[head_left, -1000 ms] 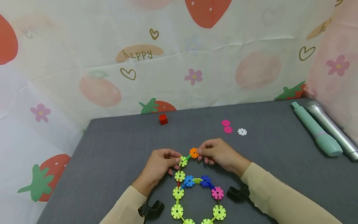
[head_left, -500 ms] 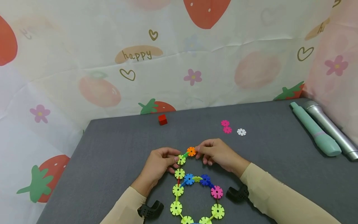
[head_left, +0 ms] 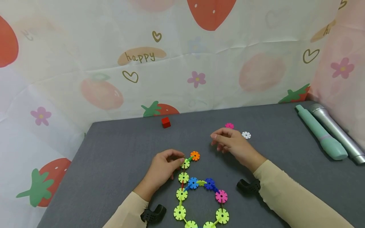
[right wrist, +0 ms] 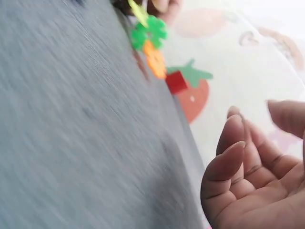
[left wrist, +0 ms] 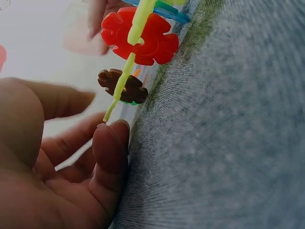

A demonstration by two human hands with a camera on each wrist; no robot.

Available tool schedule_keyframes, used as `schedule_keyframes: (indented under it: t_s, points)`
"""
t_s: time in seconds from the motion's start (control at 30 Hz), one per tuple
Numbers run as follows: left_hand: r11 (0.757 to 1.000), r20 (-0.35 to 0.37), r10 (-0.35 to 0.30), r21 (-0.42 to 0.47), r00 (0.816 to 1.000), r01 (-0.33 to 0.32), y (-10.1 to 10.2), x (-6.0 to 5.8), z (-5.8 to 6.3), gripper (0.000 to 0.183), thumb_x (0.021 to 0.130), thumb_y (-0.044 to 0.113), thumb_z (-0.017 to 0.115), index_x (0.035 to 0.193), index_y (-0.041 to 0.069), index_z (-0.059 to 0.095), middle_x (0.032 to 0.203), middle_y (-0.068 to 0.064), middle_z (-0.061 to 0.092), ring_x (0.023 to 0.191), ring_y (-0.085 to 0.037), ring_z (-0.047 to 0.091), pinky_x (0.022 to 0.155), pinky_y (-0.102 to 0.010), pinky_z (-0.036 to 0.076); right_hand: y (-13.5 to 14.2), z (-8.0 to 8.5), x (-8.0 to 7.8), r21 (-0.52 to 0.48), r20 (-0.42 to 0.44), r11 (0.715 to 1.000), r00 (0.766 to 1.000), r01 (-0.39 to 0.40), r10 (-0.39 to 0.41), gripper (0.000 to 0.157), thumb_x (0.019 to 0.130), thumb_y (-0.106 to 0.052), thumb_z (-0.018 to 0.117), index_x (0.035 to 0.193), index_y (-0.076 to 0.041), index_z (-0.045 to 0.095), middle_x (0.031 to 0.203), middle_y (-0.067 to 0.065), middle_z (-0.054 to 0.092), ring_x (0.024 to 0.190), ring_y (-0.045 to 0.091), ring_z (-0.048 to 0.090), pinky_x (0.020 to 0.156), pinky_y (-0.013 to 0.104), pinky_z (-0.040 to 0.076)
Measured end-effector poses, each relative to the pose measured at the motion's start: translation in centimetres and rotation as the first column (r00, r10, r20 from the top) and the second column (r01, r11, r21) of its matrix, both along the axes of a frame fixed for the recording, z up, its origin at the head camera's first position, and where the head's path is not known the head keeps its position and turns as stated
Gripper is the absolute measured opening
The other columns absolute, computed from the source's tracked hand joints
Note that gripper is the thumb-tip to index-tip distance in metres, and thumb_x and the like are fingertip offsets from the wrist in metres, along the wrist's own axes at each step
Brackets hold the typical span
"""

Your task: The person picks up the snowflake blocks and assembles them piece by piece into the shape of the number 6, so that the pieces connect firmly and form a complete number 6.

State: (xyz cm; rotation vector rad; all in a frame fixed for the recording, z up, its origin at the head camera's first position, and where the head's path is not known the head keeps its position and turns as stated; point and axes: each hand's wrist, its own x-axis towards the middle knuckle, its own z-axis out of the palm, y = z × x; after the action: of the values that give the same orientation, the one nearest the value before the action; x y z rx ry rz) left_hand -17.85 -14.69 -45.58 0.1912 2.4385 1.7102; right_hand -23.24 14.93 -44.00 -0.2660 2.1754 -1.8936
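Note:
A figure of linked snowflake discs lies on the dark table: yellow-green discs [head_left: 182, 193], a pink disc [head_left: 221, 196] and blue discs [head_left: 193, 183] form a loop, with a stem rising at its left. My left hand [head_left: 162, 167] holds the stem's upper yellow-green disc [head_left: 185, 163] at its left edge. A green disc joins that to the orange disc [head_left: 195, 155] at the end. The left wrist view shows a brown disc [left wrist: 123, 87] beside the fingertips and a red disc [left wrist: 139, 38] nearer. My right hand [head_left: 235, 145], fingers loosely bent, hovers with nothing in it.
Beyond the right hand lie a loose pink disc [head_left: 229, 125], its partner hidden by the hand, and a white disc [head_left: 246, 135]. A red cube [head_left: 166, 122] sits at the back edge. A pale green tool [head_left: 322, 134] and a silver microphone-like cylinder [head_left: 337, 129] lie at right.
My right hand has let go of the orange disc and moved back and right toward the loose discs. The left hand stays at the stem, nearly still.

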Motion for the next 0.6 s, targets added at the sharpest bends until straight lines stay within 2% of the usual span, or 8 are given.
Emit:
schedule_keyframes:
  t_s: [0.1,0.2,0.43,0.6]
  points:
    - [0.999,-0.011,-0.032,-0.018,0.999,0.032,0.0,-0.1,0.0,0.022,0.099,0.019,0.083,0.119,0.009,0.081,0.087,-0.006,0.071,0.054,-0.019,0.052,0.05,-0.032,0.049,1.1,0.3,-0.5,-0.03,-0.026,0.999,0.999,0.037,-0.037,0.048,0.11,-0.037,0.071,0.13,0.006,0.066,0.109,0.018,0.069,0.088,0.03,0.063,0.075,0.035,0.055]
    - [0.998,-0.02,-0.051,-0.033,0.999,0.05,-0.1,-0.1,0.0,0.02,0.099,0.021,0.084,0.115,0.01,0.081,0.08,-0.007,0.069,0.053,-0.019,0.051,0.05,-0.032,0.048,2.3,0.5,-0.9,-0.065,-0.043,0.995,0.996,0.073,-0.076,0.046,0.111,-0.036,0.069,0.131,0.005,0.065,0.109,0.016,0.069,0.089,0.029,0.064,0.076,0.036,0.055]
    - [0.996,-0.053,-0.032,-0.083,0.998,0.028,-0.1,-0.1,-0.1,0.012,0.101,0.024,0.081,0.105,0.012,0.082,0.077,-0.006,0.069,0.048,-0.018,0.051,0.049,-0.033,0.048,4.7,0.8,-1.8,-0.149,-0.058,0.98,0.988,0.135,-0.145,0.039,0.112,-0.034,0.068,0.128,0.002,0.066,0.107,0.009,0.069,0.089,0.022,0.063,0.078,0.033,0.053]
    - [0.998,-0.058,-0.024,-0.067,0.998,0.02,0.0,-0.1,-0.1,0.014,0.102,0.025,0.082,0.109,0.013,0.082,0.079,-0.007,0.069,0.048,-0.018,0.051,0.049,-0.032,0.047,6.4,1.1,-2.2,-0.241,-0.063,0.956,0.981,0.165,-0.185,0.031,0.111,-0.033,0.069,0.124,-0.006,0.07,0.106,0.008,0.068,0.088,0.021,0.06,0.076,0.032,0.051]
